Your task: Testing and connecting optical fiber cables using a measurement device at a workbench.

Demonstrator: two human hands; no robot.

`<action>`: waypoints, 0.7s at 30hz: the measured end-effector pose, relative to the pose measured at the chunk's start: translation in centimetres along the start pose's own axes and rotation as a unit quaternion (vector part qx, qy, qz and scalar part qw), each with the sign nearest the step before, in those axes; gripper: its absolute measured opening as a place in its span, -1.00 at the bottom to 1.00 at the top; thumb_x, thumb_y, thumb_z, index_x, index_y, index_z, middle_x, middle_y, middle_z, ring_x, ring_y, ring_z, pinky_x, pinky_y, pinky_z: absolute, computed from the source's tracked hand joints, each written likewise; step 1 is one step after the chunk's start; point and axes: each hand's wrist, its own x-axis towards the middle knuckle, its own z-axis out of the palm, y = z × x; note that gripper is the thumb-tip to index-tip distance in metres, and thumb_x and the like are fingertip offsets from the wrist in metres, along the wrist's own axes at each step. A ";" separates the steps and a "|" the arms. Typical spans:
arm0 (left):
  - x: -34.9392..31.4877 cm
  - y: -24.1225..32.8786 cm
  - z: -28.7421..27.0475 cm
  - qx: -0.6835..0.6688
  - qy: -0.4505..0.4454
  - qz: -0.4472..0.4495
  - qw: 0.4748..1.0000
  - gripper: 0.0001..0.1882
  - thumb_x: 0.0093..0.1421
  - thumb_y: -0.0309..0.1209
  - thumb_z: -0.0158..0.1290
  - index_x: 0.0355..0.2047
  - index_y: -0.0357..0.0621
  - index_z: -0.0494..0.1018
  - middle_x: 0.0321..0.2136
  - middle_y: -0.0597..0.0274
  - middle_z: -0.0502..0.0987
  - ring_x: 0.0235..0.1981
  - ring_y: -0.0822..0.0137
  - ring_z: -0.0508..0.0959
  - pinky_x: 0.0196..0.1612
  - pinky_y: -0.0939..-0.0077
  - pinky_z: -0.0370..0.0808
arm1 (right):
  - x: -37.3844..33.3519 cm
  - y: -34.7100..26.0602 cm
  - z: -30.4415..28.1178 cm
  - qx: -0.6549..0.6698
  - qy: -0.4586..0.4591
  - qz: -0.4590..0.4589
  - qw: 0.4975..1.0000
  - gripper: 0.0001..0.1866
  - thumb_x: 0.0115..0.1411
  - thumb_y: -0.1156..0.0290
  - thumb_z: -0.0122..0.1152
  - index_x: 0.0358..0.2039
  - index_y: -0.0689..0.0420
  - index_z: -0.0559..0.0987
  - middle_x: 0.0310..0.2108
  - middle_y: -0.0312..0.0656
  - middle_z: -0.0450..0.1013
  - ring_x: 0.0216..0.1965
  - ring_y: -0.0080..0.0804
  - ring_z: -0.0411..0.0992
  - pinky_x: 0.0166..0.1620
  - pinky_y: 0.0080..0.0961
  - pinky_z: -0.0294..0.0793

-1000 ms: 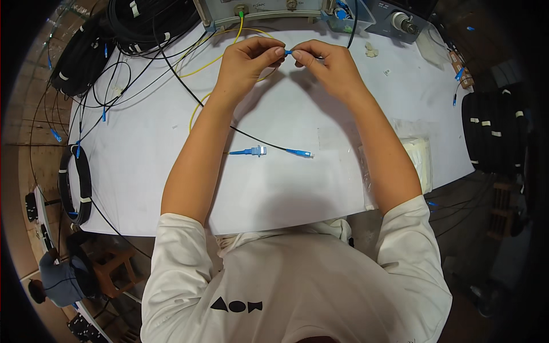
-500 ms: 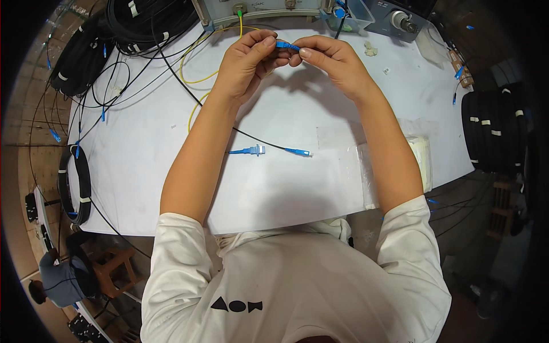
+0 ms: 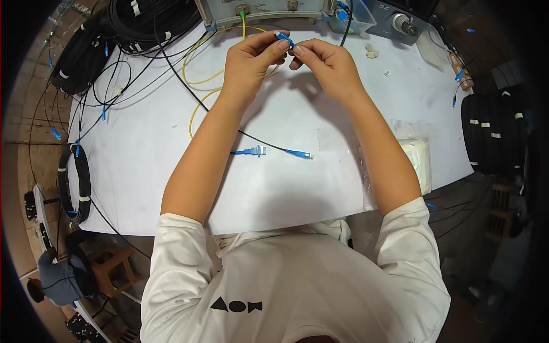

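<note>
My left hand and my right hand meet over the far side of the white table. Together they pinch a small blue fibre connector between their fingertips. A thin black cable runs across the table under my left forearm and ends in a blue connector. Beside it lies a blue adapter piece. A yellow fibre cable loops under my left hand and rises to a grey instrument box at the far edge.
Coils of black cable lie at the far left, the left edge and on the right. A clear bag of white wipes sits by my right forearm. More equipment stands at the back right. Another person is at lower left.
Both hands have moved away from me toward the instrument box while keeping hold of the small blue connector. The connectors lying on the table have not moved.
</note>
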 end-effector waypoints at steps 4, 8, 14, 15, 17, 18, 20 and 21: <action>0.1 -0.2 -0.8 -0.058 -0.029 -0.019 0.998 -0.69 0.25 -0.39 0.17 -0.04 -0.27 0.51 -0.18 0.21 0.59 -0.16 0.38 0.57 -0.10 0.45 0.53 | -0.2 -0.8 0.5 -0.020 -0.003 0.009 1.000 -0.74 0.29 0.25 0.17 -0.25 0.20 0.64 -0.46 -0.29 0.58 -0.37 -0.60 0.49 -0.20 -0.62 0.42; 0.2 -0.7 -1.4 -0.121 -0.044 -0.050 0.990 -0.72 0.30 -0.38 0.09 -0.02 -0.24 0.48 -0.17 0.22 0.57 -0.16 0.34 0.57 -0.06 0.39 0.53 | -0.2 -0.7 0.8 -0.038 0.001 -0.017 0.999 -0.75 0.28 0.28 0.19 -0.26 0.23 0.64 -0.48 -0.27 0.57 -0.37 -0.58 0.50 -0.22 -0.60 0.44; 0.3 -1.5 -1.3 -0.147 -0.101 -0.063 0.982 -0.75 0.35 -0.36 0.01 -0.03 -0.21 0.46 -0.20 0.22 0.54 -0.15 0.29 0.55 -0.02 0.32 0.53 | -0.4 -0.1 1.1 -0.047 0.021 -0.026 0.998 -0.76 0.26 0.31 0.21 -0.27 0.25 0.63 -0.47 -0.25 0.58 -0.39 -0.55 0.51 -0.25 -0.58 0.47; 0.4 -1.5 -1.3 -0.153 -0.101 -0.065 0.981 -0.74 0.35 -0.36 0.01 -0.03 -0.21 0.46 -0.19 0.22 0.54 -0.15 0.29 0.55 -0.02 0.32 0.53 | -0.4 0.0 1.1 -0.046 0.022 -0.023 0.998 -0.76 0.26 0.31 0.21 -0.27 0.25 0.63 -0.47 -0.25 0.58 -0.39 -0.55 0.51 -0.26 -0.58 0.47; 0.3 -1.2 -1.3 -0.162 -0.098 -0.072 0.979 -0.74 0.36 -0.35 0.00 -0.02 -0.21 0.46 -0.17 0.22 0.53 -0.15 0.30 0.54 -0.04 0.31 0.53 | -0.4 -0.3 1.2 -0.048 0.028 -0.030 0.998 -0.76 0.26 0.31 0.22 -0.27 0.25 0.64 -0.47 -0.24 0.58 -0.39 -0.55 0.52 -0.27 -0.59 0.47; 0.2 -1.0 -1.3 -0.161 -0.098 -0.072 0.979 -0.74 0.36 -0.35 0.00 -0.02 -0.21 0.46 -0.17 0.22 0.53 -0.15 0.30 0.54 -0.04 0.31 0.53 | -0.4 -0.5 1.2 -0.055 0.029 -0.034 0.998 -0.76 0.25 0.31 0.22 -0.28 0.25 0.64 -0.47 -0.24 0.58 -0.39 -0.55 0.51 -0.27 -0.59 0.46; -0.1 -0.7 -1.1 -0.152 -0.100 -0.061 0.981 -0.73 0.36 -0.34 0.00 -0.02 -0.22 0.45 -0.15 0.21 0.52 -0.13 0.31 0.54 -0.03 0.32 0.52 | -0.5 -0.7 1.5 -0.022 0.032 -0.021 0.999 -0.76 0.25 0.30 0.23 -0.28 0.25 0.64 -0.47 -0.25 0.58 -0.38 -0.56 0.51 -0.27 -0.60 0.46; 0.1 -1.0 -1.1 -0.146 -0.097 -0.053 0.983 -0.70 0.36 -0.33 0.01 0.01 -0.25 0.45 -0.18 0.20 0.54 -0.16 0.32 0.55 -0.04 0.40 0.54 | -0.5 -0.8 1.5 0.010 0.035 -0.009 0.999 -0.76 0.25 0.30 0.23 -0.28 0.25 0.64 -0.47 -0.25 0.59 -0.38 -0.56 0.52 -0.28 -0.60 0.46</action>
